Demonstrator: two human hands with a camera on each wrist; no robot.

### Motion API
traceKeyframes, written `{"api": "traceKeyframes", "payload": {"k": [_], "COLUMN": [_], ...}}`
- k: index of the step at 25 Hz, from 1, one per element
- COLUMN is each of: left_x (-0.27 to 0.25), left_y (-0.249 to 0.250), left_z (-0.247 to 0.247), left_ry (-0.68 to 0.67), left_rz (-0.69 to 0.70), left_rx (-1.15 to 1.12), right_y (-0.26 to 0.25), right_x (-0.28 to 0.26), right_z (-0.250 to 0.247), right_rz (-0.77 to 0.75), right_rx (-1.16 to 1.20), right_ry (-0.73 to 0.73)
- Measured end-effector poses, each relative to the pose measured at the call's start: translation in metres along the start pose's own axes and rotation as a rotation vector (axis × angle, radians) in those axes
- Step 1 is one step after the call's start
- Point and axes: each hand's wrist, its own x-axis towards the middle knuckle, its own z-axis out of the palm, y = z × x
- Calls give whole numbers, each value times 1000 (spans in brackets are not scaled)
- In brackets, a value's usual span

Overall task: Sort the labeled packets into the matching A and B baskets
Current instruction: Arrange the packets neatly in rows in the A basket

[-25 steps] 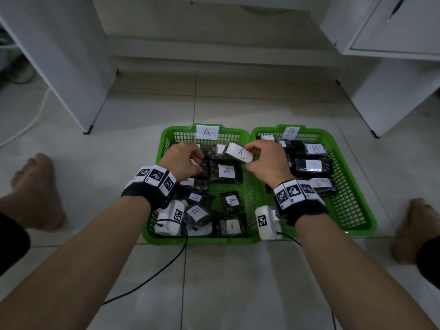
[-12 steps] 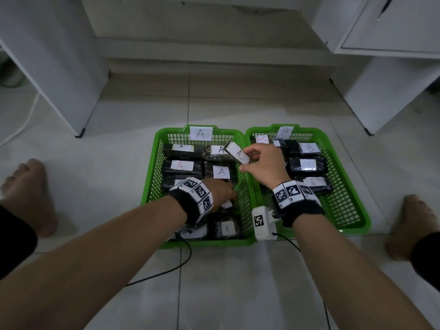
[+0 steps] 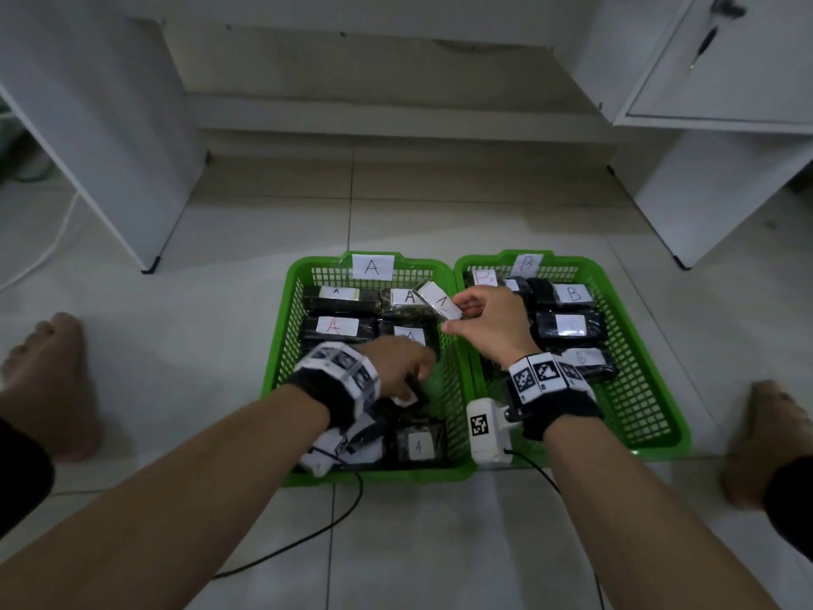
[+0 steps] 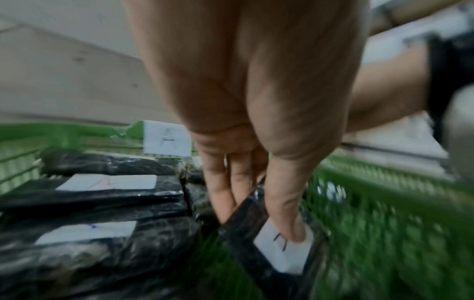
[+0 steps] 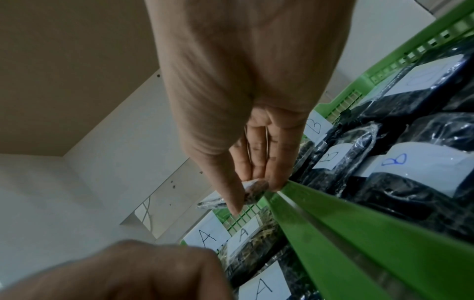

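left hand [image 3: 402,367] now pinching lower packet [image 4: 279,241]

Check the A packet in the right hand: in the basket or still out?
Out. The right hand pinches the A packet above the A basket packets, tilted, not resting.

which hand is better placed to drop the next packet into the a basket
Right, probably. The right hand already pinches an A packet above the A basket. The left hand is low inside, its grip on another packet.
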Motion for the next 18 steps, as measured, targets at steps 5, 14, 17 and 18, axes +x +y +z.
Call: {"api": "traceKeyframes", "payload": {"k": [5,14,17,18], "left_x": [-33,-57,-57,-57], "left_y": [-49,-94,-99,-100], "left_z": [-52,-46,-42,-41], "left_ry": [272,513,464,447], "left_rz": [-216,-405,-442,-453], "left_rx": [-326,-538,-515,-496], "right_y": [-9,-47,-47,-48], "right_x": [4,17,20,21], "right_z": [-1,35,45,46], "right_rz": [-74,-251,-242,-249], "right_rx": [-170,-613,-687,-710], "right_ry": [-55,-304,-322,-324]}}
